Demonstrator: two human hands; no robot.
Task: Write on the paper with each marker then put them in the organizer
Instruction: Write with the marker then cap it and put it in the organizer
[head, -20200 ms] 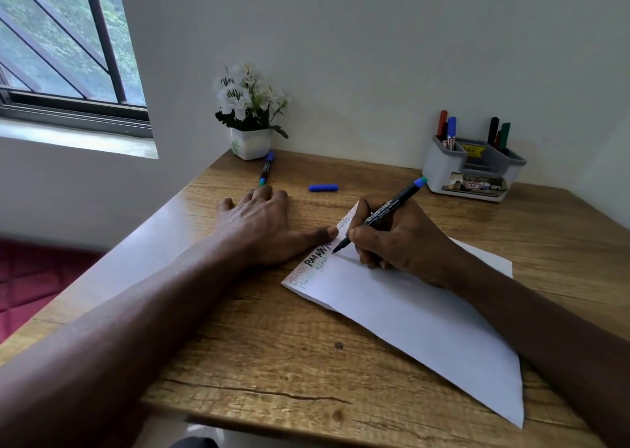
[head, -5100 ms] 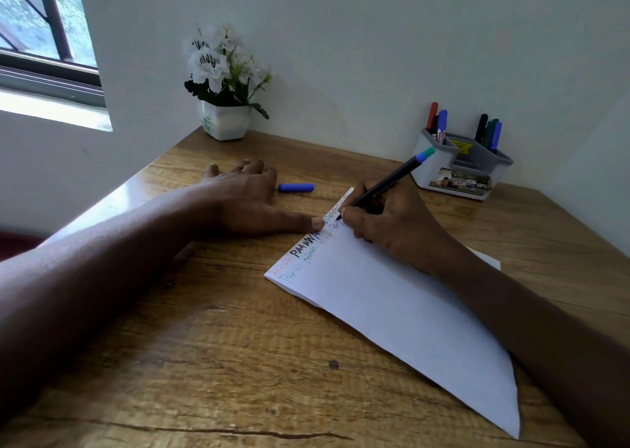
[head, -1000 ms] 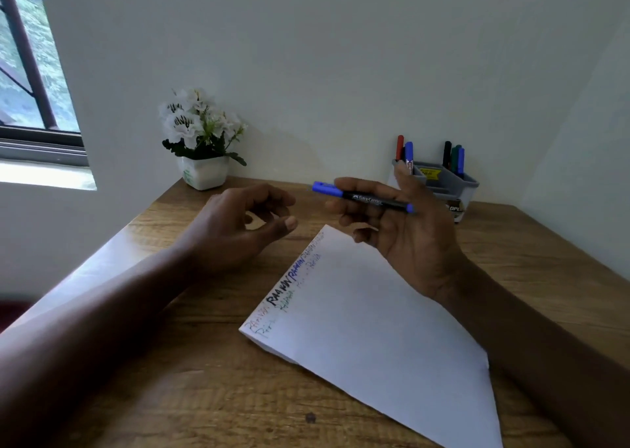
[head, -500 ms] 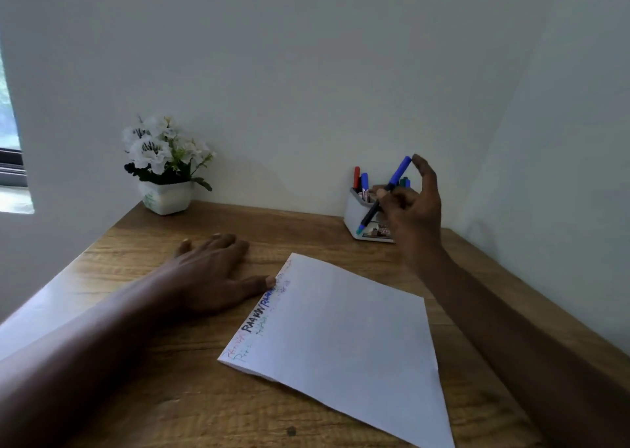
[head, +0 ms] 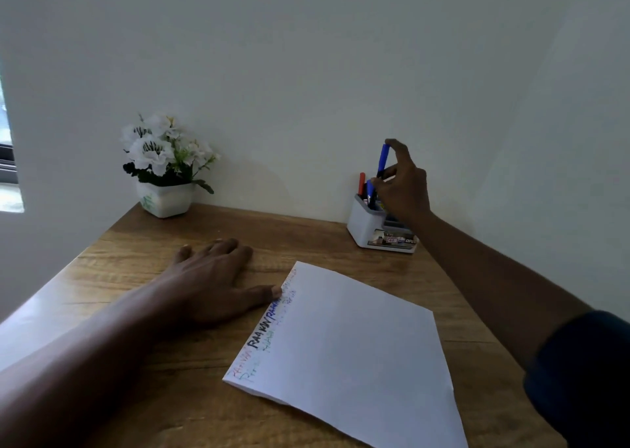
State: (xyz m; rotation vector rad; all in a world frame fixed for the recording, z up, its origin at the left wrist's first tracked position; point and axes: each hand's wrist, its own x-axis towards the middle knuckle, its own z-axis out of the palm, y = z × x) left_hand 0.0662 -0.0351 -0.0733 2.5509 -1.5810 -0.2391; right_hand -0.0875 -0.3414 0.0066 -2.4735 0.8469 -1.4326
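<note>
Where my feed begins, nearest the cam, a dark blue sleeve [head: 586, 379] fills the lower right corner, w/ both bare forearms reaching fwd over the wooden desk [head: 191, 396]. Next out is the paper [head: 358, 352], a white sheet lying flat at an angle, w/ short lines of red, green, black and blue writing along its left edge; the rest is blank. Just left of it I see the left hand [head: 211, 284] palm-down on the desk, its fingers [head: 231, 246] straight and relaxed, holding nothing, thumb tip touching the paper's left edge near the far corner. Farther back on the right, the right hand [head: 404, 188] is raised over the organizer [head: 363, 224], a grey-white caddy standing by the wall [head: 306, 72]. That hand's fingers [head: 397, 145] are curled and pinch the blue marker [head: 383, 157] by its barrel, cap end up, approx. upright w/ a slight tilt, right above the organizer's left compartment. Its lower end is hidden behind the hand, so I can't tell if it's in the compartment yet. A red marker [head: 361, 181] and a 2nd blue marker [head: 369, 188] stand in that same compartment. At the far left corner a white pot [head: 166, 200] of white flowers [head: 153, 147] sits against the wall.
</note>
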